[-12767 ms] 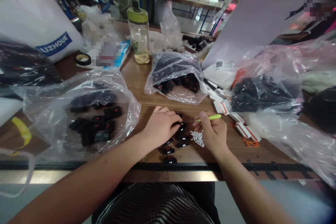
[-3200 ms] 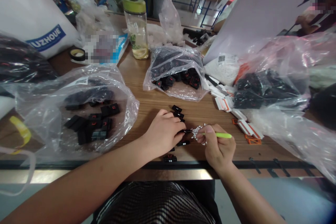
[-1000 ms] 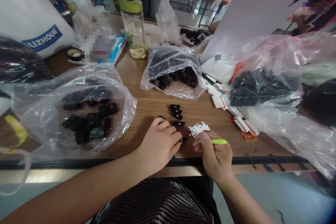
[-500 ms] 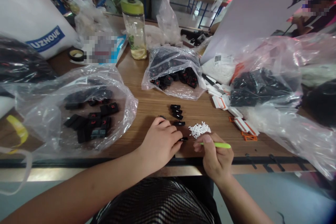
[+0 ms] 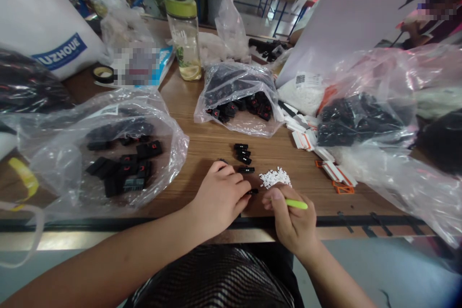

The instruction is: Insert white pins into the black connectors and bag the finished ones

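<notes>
My left hand (image 5: 224,194) rests on the table with its fingers closed on a small black plastic part (image 5: 253,191), whose end sticks out past the fingertips. Between thumb and fingers, my right hand (image 5: 293,216) grips a thin tool with a lime-green handle (image 5: 296,204); its tip, close to the black part, is too small to make out. Just beyond the right hand lies a loose pile of tiny white pieces (image 5: 275,177). Several more small black parts (image 5: 243,156) lie in a short column ahead of my left hand.
An open plastic bag of black blocks (image 5: 135,166) lies at left, another bag (image 5: 236,94) behind. White and orange strips (image 5: 306,139) sit at right beside a bag of black pieces (image 5: 357,118). A green-lidded bottle (image 5: 184,41) and a tape roll (image 5: 103,74) stand farther back.
My right hand has shifted slightly left toward the black part, and the green handle has tilted and moved left with it. My left hand has stayed in place.
</notes>
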Demonstrator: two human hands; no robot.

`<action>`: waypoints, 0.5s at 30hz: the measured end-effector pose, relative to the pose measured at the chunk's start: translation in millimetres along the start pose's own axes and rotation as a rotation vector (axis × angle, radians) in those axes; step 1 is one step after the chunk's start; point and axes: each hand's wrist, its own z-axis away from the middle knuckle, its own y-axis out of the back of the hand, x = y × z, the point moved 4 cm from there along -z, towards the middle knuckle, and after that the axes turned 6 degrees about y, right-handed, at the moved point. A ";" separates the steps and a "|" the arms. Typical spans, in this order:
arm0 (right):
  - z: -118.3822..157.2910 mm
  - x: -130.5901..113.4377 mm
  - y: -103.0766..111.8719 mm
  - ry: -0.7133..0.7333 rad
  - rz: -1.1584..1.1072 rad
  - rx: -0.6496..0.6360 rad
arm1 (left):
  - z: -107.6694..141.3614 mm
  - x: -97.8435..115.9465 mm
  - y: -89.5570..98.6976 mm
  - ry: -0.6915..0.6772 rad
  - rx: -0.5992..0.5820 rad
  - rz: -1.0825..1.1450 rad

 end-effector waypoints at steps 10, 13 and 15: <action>8.0 6.7 33.0 -0.058 -0.080 0.373 | -0.1 -1.6 -1.0 -0.002 0.012 -0.005; 4.0 24.3 57.6 -0.038 0.239 0.373 | -2.5 -5.3 13.2 0.009 0.040 0.058; 3.1 39.9 67.9 0.004 0.376 0.288 | -4.3 -11.4 27.6 0.041 0.079 0.134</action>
